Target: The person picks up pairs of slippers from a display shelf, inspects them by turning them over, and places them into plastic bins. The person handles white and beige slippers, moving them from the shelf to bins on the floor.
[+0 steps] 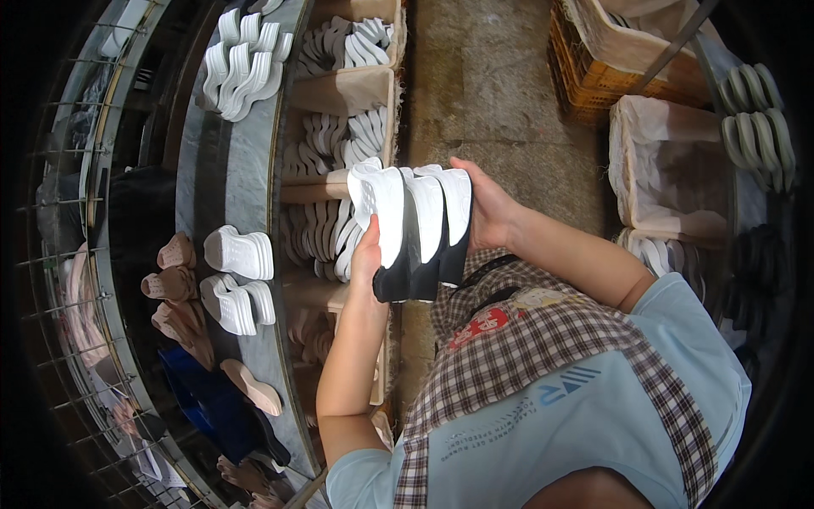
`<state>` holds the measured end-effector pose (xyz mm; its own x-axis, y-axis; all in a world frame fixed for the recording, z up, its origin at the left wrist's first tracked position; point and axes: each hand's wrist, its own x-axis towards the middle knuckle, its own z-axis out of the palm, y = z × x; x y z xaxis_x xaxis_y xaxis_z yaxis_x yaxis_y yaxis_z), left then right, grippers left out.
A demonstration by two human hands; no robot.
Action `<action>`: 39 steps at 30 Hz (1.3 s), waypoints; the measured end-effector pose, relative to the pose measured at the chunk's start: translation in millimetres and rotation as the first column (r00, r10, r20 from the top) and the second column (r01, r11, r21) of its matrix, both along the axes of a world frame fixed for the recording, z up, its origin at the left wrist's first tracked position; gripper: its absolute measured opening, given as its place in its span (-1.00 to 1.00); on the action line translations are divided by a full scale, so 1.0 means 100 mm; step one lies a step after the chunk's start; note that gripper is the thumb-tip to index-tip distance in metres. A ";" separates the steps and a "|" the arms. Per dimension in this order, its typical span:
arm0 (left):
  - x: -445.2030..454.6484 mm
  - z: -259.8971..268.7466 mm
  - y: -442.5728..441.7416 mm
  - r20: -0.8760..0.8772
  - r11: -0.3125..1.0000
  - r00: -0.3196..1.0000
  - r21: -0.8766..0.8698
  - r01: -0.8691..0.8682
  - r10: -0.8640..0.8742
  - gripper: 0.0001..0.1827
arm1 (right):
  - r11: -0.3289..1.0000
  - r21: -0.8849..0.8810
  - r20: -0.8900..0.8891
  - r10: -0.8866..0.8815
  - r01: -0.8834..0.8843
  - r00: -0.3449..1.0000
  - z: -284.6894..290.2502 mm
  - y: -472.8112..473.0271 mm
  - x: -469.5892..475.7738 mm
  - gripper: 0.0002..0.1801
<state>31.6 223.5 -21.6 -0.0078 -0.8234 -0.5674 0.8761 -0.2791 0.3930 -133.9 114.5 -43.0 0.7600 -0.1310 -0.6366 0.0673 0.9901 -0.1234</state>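
Observation:
My left hand and my right hand hold a row of shoe soles between them, in front of the checked apron. The soles are white at the upper end and black at the lower end, pressed side by side. My left thumb lies on the face of the leftmost sole, which shows small dimples. On the opposite side, my right fingers wrap the outer sole. To the left, two small stacks of white soles rest on the grey stone-like tabletop.
Cloth-lined bins with white and pinkish soles stand beside the table. A larger white stack sits at its far end; pinkish soles lie near the wire grid. On the right are a lined basket and orange crates.

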 end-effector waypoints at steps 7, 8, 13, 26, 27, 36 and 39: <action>-0.02 -0.03 0.02 -0.054 0.997 0.998 0.071 0.016 -0.013 -0.50 | 0.996 0.041 -0.027 0.082 -0.081 0.996 -0.07 0.01 -0.05 -0.09; -0.02 -0.03 0.02 -0.068 0.996 0.998 0.083 0.017 -0.012 -0.50 | 0.995 0.045 -0.003 0.094 -0.094 0.996 -0.09 0.00 -0.05 -0.07; -0.02 -0.10 0.05 0.084 0.992 0.993 0.109 0.068 -0.077 -0.47 | 0.989 0.087 0.001 0.118 -0.118 0.993 -0.21 0.01 -0.05 -0.06; 0.10 -0.43 0.12 0.025 0.956 0.993 0.277 0.100 -0.111 -0.50 | 0.986 0.089 0.047 0.137 -0.140 0.989 -0.33 0.08 -0.05 -0.10; 0.10 -0.43 0.12 0.024 0.955 0.993 0.277 0.106 -0.117 -0.50 | 0.986 0.083 0.070 0.138 -0.143 0.988 -0.33 0.08 -0.06 -0.10; 0.07 -0.45 0.13 0.118 0.953 0.982 0.285 0.105 -0.144 -0.51 | 0.984 0.082 -0.009 0.161 -0.159 0.987 -0.28 0.11 -0.05 -0.12; 0.05 -0.42 0.14 0.170 0.950 0.969 0.285 0.128 -0.181 -0.51 | 0.982 0.094 -0.020 0.167 -0.165 0.986 -0.29 0.12 -0.04 -0.11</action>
